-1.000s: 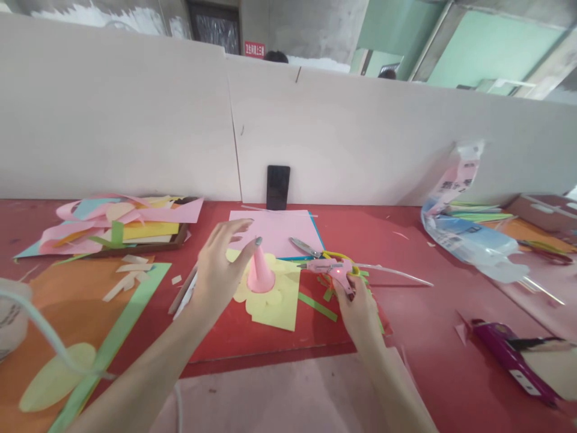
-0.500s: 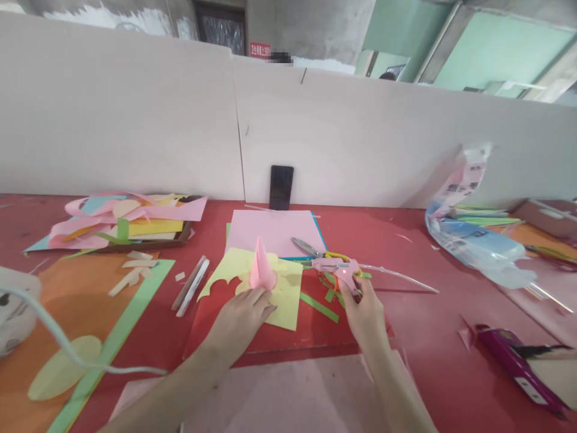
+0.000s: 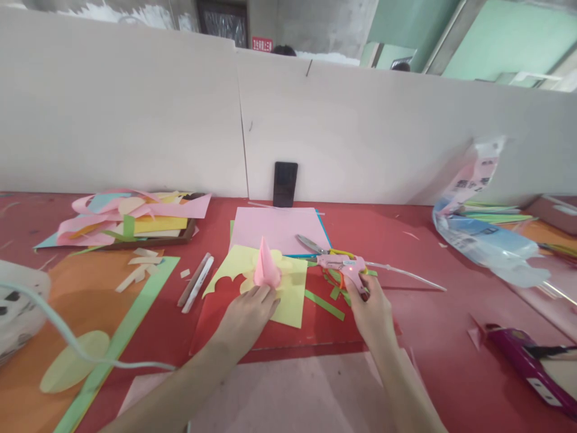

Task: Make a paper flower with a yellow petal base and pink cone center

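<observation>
My left hand (image 3: 252, 310) has its fingers closed at the base of a pink paper cone (image 3: 265, 267), which stands point up on a yellow scalloped paper shape. Under it lies a yellow sheet (image 3: 293, 307) with curved cut-outs. My right hand (image 3: 369, 300) grips the handle of a pink glue gun (image 3: 340, 262), whose nozzle points left and whose glue stick trails to the right. Behind the gun lie scissors (image 3: 311, 243) with their blades apart. Green paper strips (image 3: 324, 305) are scattered beneath it.
A black phone (image 3: 285, 184) leans on the white partition (image 3: 360, 132). At left are a tray of paper scraps (image 3: 189, 231), two pens (image 3: 197, 284) and a pale cable (image 3: 67, 343). A plastic bag (image 3: 491, 240) and a purple tool (image 3: 527, 367) lie at right.
The view has shifted slightly, so things appear a little farther right. Both hands keep their holds, with the cone and glue gun almost unmoved on the table.
</observation>
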Tool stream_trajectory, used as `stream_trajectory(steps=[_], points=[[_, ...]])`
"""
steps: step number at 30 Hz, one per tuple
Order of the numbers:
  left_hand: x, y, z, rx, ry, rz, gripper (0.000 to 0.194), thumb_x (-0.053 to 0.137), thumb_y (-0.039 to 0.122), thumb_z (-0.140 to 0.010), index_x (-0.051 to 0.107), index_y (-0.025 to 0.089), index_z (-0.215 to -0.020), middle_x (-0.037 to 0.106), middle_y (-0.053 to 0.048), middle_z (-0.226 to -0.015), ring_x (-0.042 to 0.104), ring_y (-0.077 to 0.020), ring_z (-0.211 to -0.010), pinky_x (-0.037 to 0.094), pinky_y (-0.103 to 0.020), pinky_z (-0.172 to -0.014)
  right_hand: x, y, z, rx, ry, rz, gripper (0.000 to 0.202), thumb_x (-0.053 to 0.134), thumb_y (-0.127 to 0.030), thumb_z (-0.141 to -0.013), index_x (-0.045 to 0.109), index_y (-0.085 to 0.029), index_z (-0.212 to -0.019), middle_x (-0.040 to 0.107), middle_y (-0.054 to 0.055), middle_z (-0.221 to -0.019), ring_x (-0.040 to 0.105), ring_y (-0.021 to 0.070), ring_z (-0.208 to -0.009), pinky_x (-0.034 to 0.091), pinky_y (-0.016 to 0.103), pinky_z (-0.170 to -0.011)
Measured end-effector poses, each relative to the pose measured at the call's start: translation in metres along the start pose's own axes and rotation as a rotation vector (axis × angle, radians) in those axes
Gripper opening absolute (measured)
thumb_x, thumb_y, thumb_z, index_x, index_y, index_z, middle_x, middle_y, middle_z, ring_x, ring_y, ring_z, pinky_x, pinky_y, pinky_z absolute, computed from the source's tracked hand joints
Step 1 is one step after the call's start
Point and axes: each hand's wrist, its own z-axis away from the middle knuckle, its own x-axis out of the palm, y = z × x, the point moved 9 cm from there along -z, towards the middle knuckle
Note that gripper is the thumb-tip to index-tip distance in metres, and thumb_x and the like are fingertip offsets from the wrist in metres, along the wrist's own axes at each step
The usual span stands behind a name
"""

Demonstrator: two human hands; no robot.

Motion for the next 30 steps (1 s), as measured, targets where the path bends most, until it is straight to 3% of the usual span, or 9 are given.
stream_trajectory(steps=[7,14,21,30], points=[[0.003,-0.014,0.004,-0.11,0.06,0.133,0.026,0.031,0.018,-0.088,0.057,0.019,-0.084,0.06,-0.003,-0.075,0.055,-0.0156,-0.069,0.037,-0.023,-0.05,0.003,0.0,0.0,-0.005,-0.024,-0.038,0.04,0.047,-0.053,-0.073,0.054,-0.02,-0.094,0.062,0.005,-0.085,0.056,0.02,-0.071,0.04,0.029,-0.062],[-0.001,-0.036,0.006,-0.308,0.113,0.44,0.018,0.039,0.025,-0.085,0.055,0.021,-0.077,0.059,0.0,-0.079,0.055,-0.0128,-0.071,0.039,-0.022,-0.056,0.008,-0.01,0.004,-0.051,-0.004,0.088,0.045,0.058,-0.057,-0.06,0.049,-0.021,-0.086,0.057,0.002,-0.073,0.054,0.0193,-0.062,0.039,0.028,-0.055],[0.0,-0.041,0.007,-0.332,0.158,0.525,0.016,0.042,0.027,-0.082,0.055,0.021,-0.076,0.059,0.0,-0.077,0.055,-0.0131,-0.069,0.04,-0.023,-0.059,0.032,-0.025,0.015,-0.264,-0.075,0.142,0.032,0.054,-0.047,-0.067,0.047,-0.021,-0.085,0.058,0.003,-0.073,0.055,0.0196,-0.062,0.039,0.027,-0.052],[0.001,-0.04,0.007,-0.329,0.136,0.563,0.016,0.041,0.026,-0.083,0.056,0.021,-0.078,0.059,0.0,-0.078,0.054,-0.0141,-0.072,0.041,-0.024,-0.062,0.039,-0.037,0.021,-0.359,-0.093,0.152,0.025,0.053,-0.036,-0.069,0.049,-0.019,-0.087,0.062,0.005,-0.075,0.059,0.0202,-0.064,0.041,0.027,-0.052]])
